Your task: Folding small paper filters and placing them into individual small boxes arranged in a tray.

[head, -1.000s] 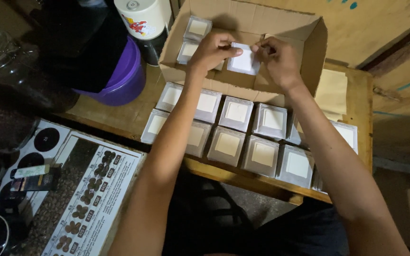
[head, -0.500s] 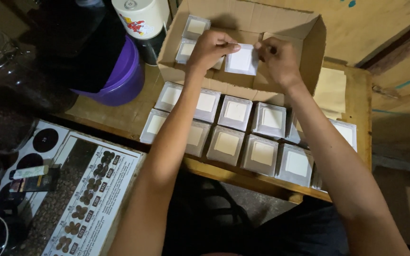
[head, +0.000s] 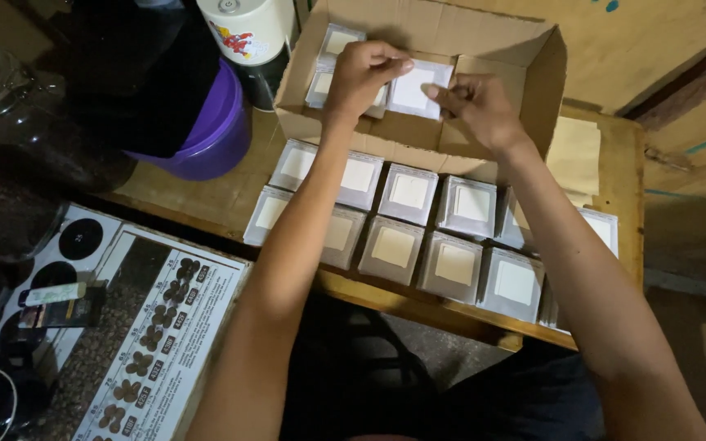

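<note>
Cardboard box (head: pixel 533 73) on bench (head: pixel 614 163): L hand (head: pixel 361 77) & R hand (head: pixel 480 102) grips both pinching white-labelled packet (head: pixel 418 86), held flat w/ packed ones.

Upper centre of frame — left hand (head: pixel 363 75) and right hand (head: pixel 474 102) pinching one small white-labelled packet (head: pixel 419 88) over an open cardboard box (head: pixel 484 143).

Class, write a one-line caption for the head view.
Both hands, left hand and right hand, hold a white-labelled packet over the cardboard box.
</note>
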